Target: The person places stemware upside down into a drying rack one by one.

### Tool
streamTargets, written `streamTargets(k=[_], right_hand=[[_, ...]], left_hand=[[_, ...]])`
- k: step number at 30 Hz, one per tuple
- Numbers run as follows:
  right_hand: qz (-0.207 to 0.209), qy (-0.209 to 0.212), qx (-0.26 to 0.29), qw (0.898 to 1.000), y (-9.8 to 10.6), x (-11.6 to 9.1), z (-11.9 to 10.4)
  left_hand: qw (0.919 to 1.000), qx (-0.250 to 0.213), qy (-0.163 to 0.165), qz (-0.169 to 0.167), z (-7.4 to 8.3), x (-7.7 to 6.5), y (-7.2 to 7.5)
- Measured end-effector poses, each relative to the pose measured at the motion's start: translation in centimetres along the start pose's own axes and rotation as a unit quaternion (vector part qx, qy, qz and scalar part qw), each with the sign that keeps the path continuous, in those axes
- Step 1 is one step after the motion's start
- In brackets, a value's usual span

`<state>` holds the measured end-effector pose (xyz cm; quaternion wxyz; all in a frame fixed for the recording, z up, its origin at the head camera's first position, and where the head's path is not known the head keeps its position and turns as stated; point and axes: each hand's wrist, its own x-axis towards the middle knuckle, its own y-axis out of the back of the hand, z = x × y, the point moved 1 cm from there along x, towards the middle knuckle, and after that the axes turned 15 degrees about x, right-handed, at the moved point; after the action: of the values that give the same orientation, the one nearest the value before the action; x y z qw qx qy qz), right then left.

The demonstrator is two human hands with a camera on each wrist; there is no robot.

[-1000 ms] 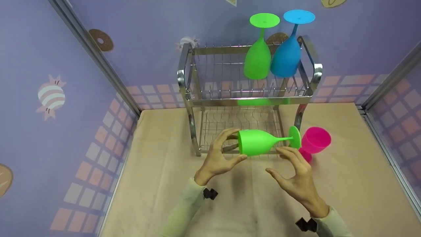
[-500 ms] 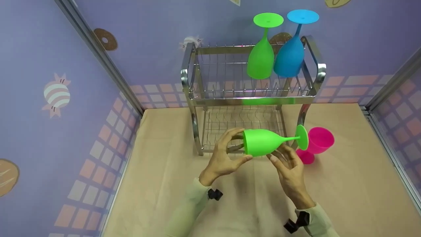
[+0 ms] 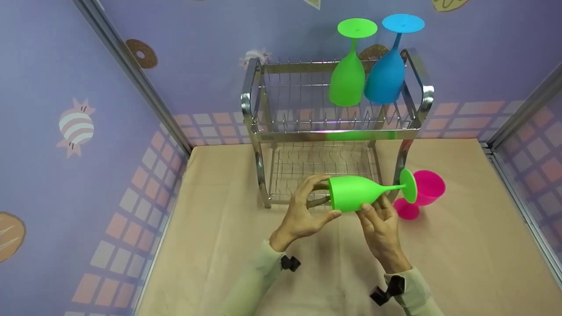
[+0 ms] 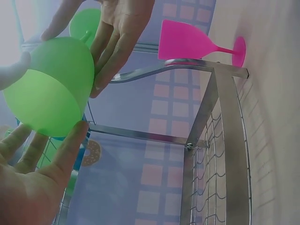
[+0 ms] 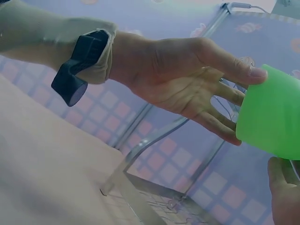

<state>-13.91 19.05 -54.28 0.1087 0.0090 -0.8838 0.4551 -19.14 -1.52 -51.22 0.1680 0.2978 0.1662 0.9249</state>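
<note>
A bright green plastic wine glass (image 3: pixel 355 193) is held sideways in front of the rack, mouth to the left and foot to the right. My left hand (image 3: pixel 303 210) grips it at the rim, thumb below and fingers on the far side. With thumb and fingers, my right hand (image 3: pixel 381 228) holds the underside of the bowl near the stem. In the left wrist view, the wine glass (image 4: pixel 51 86) shows its open mouth, with left fingertips (image 4: pixel 77 133) along the rim. The right wrist view catches the left hand (image 5: pixel 187 79) at the rim of the bowl.
A two-tier metal dish rack (image 3: pixel 338 135) stands against the patterned back wall. On its top tier, a green wine glass (image 3: pixel 347 83) and a blue one (image 3: pixel 386 79) sit upside down. A pink wine glass (image 3: pixel 429 188) stands on the cloth-covered table (image 3: pixel 210 237) beside the rack's right leg.
My right hand has come in from the right and taken hold of the green wine glass under its bowl. The glass and left hand have shifted slightly right.
</note>
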Motion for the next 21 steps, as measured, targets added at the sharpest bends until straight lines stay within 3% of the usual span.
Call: streamTargets(k=[7,15,18,21], right_hand=[[-0.020,0.006,0.061,0.998,-0.3,0.3,0.2],[-0.055,0.018,0.030,0.998,-0.8,0.6,-0.6],[-0.072,0.023,0.020,0.997,-1.2,0.9,-1.2],[-0.093,0.029,0.004,0.995,-1.5,1.1,-2.0]], left_hand=[[1.0000,-0.001,0.005,-0.001,0.3,0.2,0.0],[0.9997,0.011,-0.022,0.008,0.1,-0.2,0.5],[0.9991,0.010,-0.032,0.025,-0.5,-0.6,1.4],[0.9985,0.018,-0.022,0.047,-1.4,-1.3,2.5]])
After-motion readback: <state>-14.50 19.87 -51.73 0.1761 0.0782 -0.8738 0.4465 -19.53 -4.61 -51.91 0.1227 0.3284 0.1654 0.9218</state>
